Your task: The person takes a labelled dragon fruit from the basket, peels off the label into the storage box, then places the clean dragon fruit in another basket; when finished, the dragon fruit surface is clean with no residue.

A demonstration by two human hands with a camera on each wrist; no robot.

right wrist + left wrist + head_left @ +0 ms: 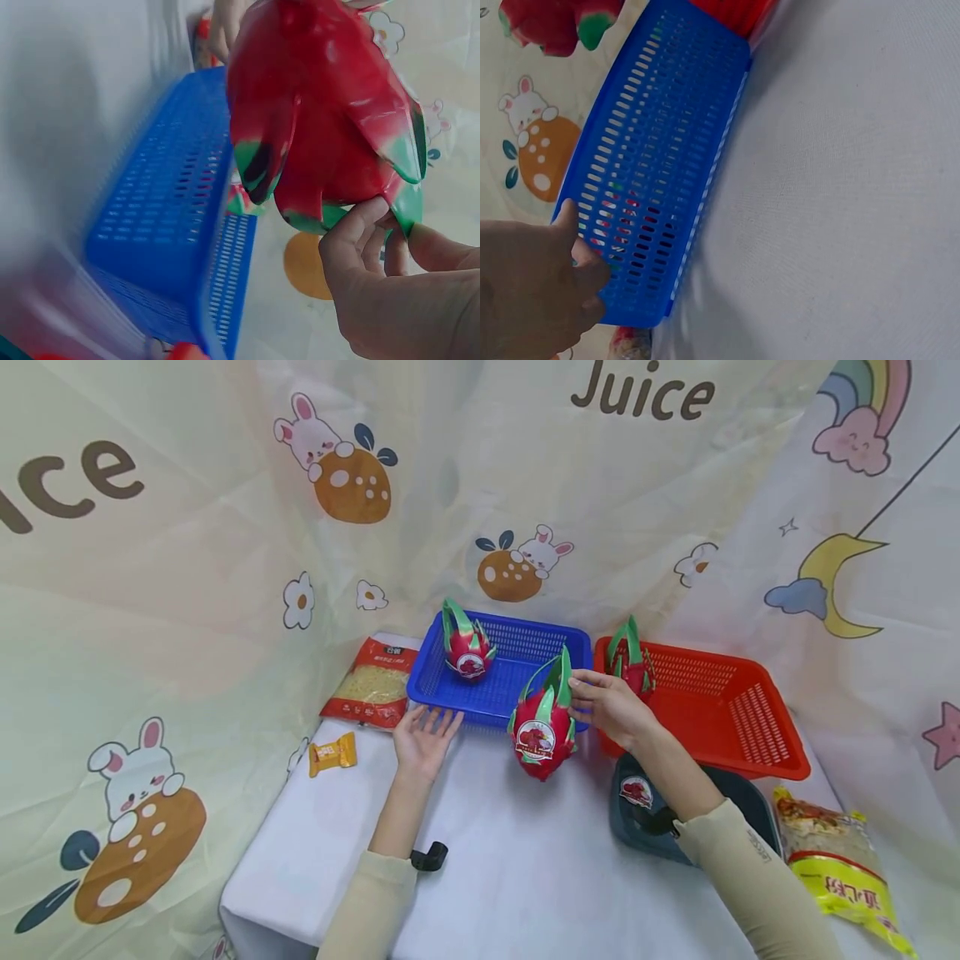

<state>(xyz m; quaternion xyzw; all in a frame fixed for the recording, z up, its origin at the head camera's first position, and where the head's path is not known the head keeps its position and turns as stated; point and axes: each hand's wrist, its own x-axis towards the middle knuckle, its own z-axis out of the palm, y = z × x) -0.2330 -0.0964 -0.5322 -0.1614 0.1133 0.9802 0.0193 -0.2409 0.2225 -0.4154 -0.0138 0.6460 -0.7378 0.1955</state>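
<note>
My right hand (pixel 611 708) pinches the green leafy top of a red toy dragon fruit (pixel 542 735), which hangs in front of the blue basket (pixel 480 700). A round white label faces forward on it. In the right wrist view, thumb and fingers grip a green leaf tip. Fingers loosely spread, my left hand (pixel 422 745) is at the front-left rim of the blue basket; the left wrist view shows its thumb by that rim. Inside the basket's left part sits another toy dragon fruit (pixel 470 652).
Beside the blue basket stands a red basket (pixel 757 718) with a toy dragon fruit (pixel 636 672) at its left end. A dark teal bin (pixel 738 789) lies below my right forearm. Packaged food bags (pixel 371 685) flank the table, with an orange wrapped snack (pixel 332 755) on the left.
</note>
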